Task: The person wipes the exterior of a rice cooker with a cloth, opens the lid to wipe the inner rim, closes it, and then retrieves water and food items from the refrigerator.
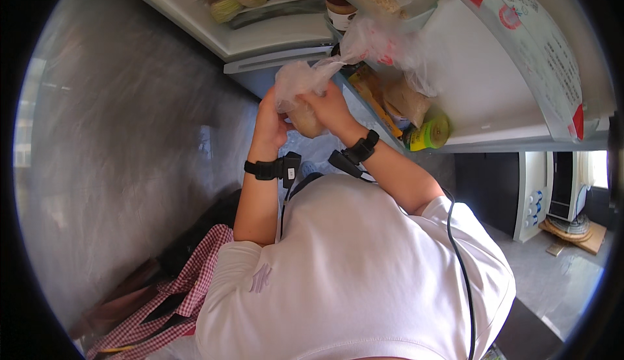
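A clear plastic bag (297, 82) with a pale tan lump of food (308, 121) in its lower part is held between my two hands. My left hand (276, 126) supports it from the left side, the fingers partly hidden behind it. From the right, my right hand (330, 109) grips the bag near its gathered middle. The bag's loose end (375, 43), with red printing, stretches up and right across the refrigerator door's shelves. What the food is, I cannot tell.
The open refrigerator door (487, 62) stands to the right. Its lower shelf holds a green-labelled jar (430, 133) and a tan packet (407, 99). A white-labelled tub (340, 11) sits higher. Wrapped vegetables (239, 1) lie inside the refrigerator. A checkered cloth (207, 267) hangs at lower left.
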